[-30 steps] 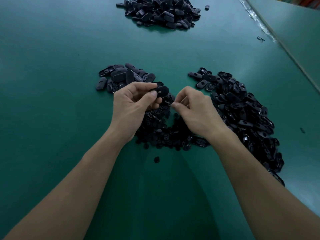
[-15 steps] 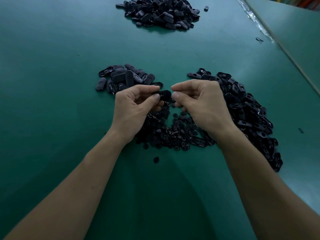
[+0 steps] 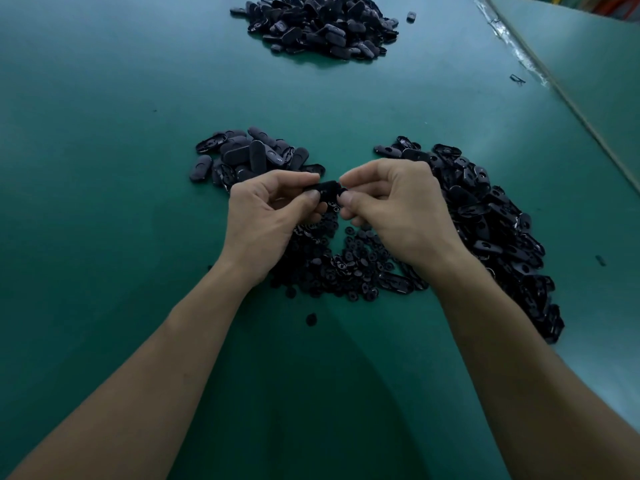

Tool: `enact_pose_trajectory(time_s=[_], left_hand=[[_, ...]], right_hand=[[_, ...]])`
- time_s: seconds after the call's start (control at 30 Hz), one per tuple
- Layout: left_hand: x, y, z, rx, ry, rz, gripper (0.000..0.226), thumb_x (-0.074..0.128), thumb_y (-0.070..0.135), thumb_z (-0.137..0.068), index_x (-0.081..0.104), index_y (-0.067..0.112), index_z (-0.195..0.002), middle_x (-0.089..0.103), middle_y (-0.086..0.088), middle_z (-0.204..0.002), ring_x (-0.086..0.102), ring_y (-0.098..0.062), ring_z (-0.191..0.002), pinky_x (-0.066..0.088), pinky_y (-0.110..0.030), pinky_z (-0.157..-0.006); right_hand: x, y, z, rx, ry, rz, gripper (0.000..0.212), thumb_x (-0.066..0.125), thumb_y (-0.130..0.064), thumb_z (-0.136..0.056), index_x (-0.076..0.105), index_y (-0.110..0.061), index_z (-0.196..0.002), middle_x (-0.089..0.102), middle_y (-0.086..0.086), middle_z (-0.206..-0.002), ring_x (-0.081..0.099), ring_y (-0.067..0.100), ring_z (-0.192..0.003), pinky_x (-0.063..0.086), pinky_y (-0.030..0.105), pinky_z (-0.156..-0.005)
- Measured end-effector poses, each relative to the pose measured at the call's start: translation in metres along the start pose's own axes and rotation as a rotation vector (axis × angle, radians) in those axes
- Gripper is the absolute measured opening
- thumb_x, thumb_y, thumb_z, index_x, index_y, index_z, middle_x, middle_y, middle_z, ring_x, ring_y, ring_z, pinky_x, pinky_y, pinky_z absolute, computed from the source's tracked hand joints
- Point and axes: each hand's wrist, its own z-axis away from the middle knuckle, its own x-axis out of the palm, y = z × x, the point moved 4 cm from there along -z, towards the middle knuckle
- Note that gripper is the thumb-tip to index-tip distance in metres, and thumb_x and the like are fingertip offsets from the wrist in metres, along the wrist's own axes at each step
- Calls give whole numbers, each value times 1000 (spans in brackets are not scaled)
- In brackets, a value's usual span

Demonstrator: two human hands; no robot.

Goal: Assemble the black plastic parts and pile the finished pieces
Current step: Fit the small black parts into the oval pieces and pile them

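My left hand [image 3: 266, 220] pinches a black oval plastic shell [image 3: 323, 188] between thumb and fingers, above the green table. My right hand [image 3: 398, 209] meets it from the right, its thumb and forefinger pinching a small black part [image 3: 343, 192] against the shell's end. Below both hands lies a heap of small round black parts [image 3: 332, 265]. A small pile of oval shells [image 3: 249, 157] sits behind my left hand. A long pile of open black shells [image 3: 502, 230] runs along the right.
A large pile of black oval pieces [image 3: 322, 26] lies at the far end of the green table [image 3: 104, 168]. One loose round part [image 3: 311, 319] lies near my forearms. A taped seam [image 3: 519, 57] and table edge run along the far right.
My right hand rose from the heap of small parts and moved left to meet the shell in my left hand. My left hand stayed nearly in place.
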Motion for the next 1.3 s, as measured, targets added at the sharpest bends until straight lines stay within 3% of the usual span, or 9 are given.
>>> enact_pose_trajectory(time_s=[0.17,0.43,0.6,0.73,1.3], left_hand=[[1,0,1,-4,-14,-2,23,70,-5,-88,73,15,-98,77,0,-80,74,-14,-71,57,-20,-71],[3,3,1,-3,-49,-26,22,70,-6,-87,72,13,-98,77,1,-76,73,-12,-69,57,-21,-68],[2,2,1,-8,-43,-27,20,71,-6,-87,72,9,-100,76,-1,-76,73,-13,-70,58,-23,-69],[3,2,1,-13,-51,-30,20,71,-7,-86,72,6,-101,77,-1,-77,73,-15,-72,58,-23,-69],[5,4,2,-6,-69,-47,22,73,-8,-84,72,8,-99,78,0,-86,72,-15,-76,60,-25,-73]], right_hand=[[-1,-2,2,-9,39,87,12,76,-10,-87,74,-22,-85,72,-5,-73,70,5,-70,57,23,-70],[7,-10,3,-47,83,223,12,71,-10,-90,78,-20,-95,69,-13,-77,63,-6,-70,48,6,-67],[11,-11,5,-37,96,243,12,69,-11,-91,69,-23,-94,66,-12,-75,63,-2,-71,47,6,-63],[11,-12,4,-42,87,246,12,70,-10,-91,72,-21,-91,67,-13,-78,63,-8,-72,46,3,-65],[13,-14,4,-6,78,251,12,71,-11,-90,69,-22,-86,67,-7,-78,63,1,-73,51,10,-68]])
